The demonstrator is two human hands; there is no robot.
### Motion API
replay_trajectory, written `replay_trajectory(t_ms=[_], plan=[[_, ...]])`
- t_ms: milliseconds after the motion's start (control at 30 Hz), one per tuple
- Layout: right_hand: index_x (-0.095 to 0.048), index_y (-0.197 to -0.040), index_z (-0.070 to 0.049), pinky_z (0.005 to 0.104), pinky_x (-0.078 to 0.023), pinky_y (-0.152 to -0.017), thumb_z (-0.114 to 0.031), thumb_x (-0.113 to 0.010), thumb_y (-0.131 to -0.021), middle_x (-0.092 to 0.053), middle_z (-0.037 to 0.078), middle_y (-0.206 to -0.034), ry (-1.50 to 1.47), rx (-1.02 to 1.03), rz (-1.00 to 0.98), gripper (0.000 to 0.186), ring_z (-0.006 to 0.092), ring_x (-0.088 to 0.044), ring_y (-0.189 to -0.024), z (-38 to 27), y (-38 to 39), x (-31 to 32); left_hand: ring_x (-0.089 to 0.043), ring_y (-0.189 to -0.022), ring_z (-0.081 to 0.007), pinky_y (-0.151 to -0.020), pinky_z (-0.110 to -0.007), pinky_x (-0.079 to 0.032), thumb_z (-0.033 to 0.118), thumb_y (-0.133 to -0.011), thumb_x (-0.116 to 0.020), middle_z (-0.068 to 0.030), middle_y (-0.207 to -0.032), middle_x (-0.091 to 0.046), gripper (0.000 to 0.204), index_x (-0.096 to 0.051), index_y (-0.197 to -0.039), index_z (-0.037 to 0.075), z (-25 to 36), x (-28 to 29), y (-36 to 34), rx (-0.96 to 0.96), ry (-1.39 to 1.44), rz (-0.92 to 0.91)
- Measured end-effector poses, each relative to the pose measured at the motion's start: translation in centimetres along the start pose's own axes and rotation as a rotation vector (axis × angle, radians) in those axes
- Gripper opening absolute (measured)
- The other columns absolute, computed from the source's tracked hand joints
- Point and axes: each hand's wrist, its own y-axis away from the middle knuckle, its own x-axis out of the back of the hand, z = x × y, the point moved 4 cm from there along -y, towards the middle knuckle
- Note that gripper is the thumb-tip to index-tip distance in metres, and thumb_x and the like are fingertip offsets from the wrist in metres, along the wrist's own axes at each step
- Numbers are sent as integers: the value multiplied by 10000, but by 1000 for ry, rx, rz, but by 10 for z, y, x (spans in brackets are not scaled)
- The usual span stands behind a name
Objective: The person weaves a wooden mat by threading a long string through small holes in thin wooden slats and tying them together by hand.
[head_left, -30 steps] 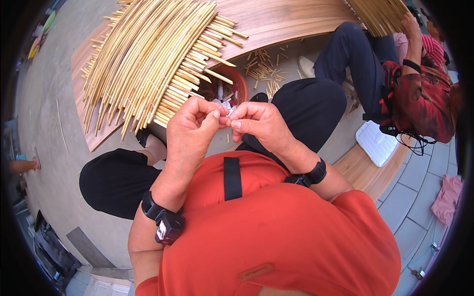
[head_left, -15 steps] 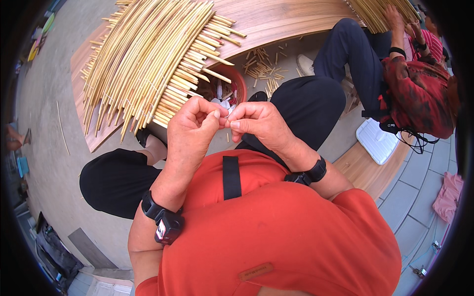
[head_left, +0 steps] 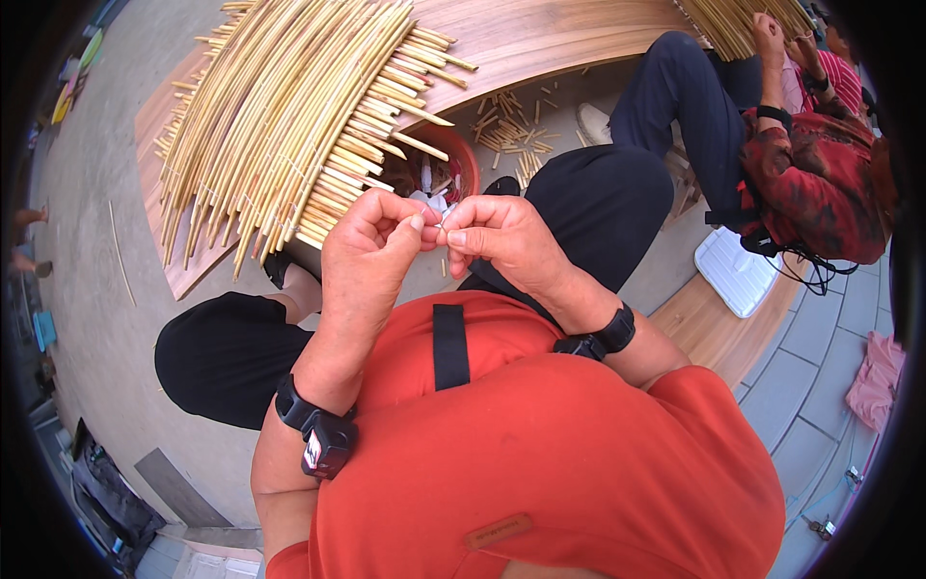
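Observation:
My left hand point(head_left: 367, 246) and my right hand point(head_left: 506, 241) meet in front of my chest, closed in pinches with their fingertips almost touching. A tiny whitish bit shows between the fingertips, too small to name. Just beyond my hands lies a mat of yellowish reed sticks point(head_left: 280, 106), bound in rows by thin cross ties, its right-hand stick ends uneven. It rests on a wood-grain table point(head_left: 540, 34), and neither hand touches it.
Under the table edge stands a reddish bucket point(head_left: 467, 164) holding scraps. Cut stick pieces point(head_left: 511, 130) litter the floor beside it. At right, another person in a red patterned shirt point(head_left: 810, 183) handles a similar mat point(head_left: 719, 29). A white plastic lid point(head_left: 738, 270) lies on a wooden board point(head_left: 714, 338).
My hands stay pinched together, with only a slight shift of the fingers. The whitish bit shows a little more plainly. The other person's hand at the far mat has moved slightly.

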Motion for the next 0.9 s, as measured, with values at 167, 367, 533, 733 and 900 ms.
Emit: replay_trajectory(t_ms=[167, 367, 533, 733, 900], plan=[[-611, -847, -20, 226, -483, -600, -103, -596, -872, -606, 23, -703, 6, -7, 3, 88, 93, -588, -630, 1, -1, 1, -614, -772, -130, -739, -265, -513, -8, -874, -524, -115, -909, -626, 50, -559, -840, 3, -1, 0, -1, -6, 0, 1], [-619, -855, -16, 222, -479, -598, -98, -599, -872, -612, 29, -704, 3, -15, -4, 86, 89, -586, -630, 0, 1, 0, -614, -759, -128, -736, -263, -513, -1, -876, -530, -114, -905, -628, 49, -554, -834, 6, 0, -1, 0, 2, -7, -4], [-618, -866, -1, 225, -496, -617, -106, -607, -881, -624, 58, -764, 3, -22, -23, 107, 108, -608, -646, 0, 1, 2, -626, -780, -127, -741, -243, -523, -19, -881, -526, -108, -912, -627, 30, -554, -871, -17, -1, 1, -1, 3, -2, -28], [-617, -874, -10, 221, -495, -619, -105, -606, -881, -624, 54, -774, -1, -20, -26, 96, 106, -607, -647, 1, 1, 1, -619, -765, -116, -722, -243, -517, 13, -884, -551, -93, -893, -637, 37, -575, -878, -14, -3, 1, -1, 8, 10, -21], [-613, -886, -14, 216, -493, -623, -104, -606, -881, -623, 48, -797, 5, -2, -4, 90, 102, -609, -665, 0, 0, -1, -603, -735, -107, -698, -245, -503, 54, -875, -596, -67, -863, -643, 59, -616, -888, 0, -10, 3, -3, 72, 106, -5]])
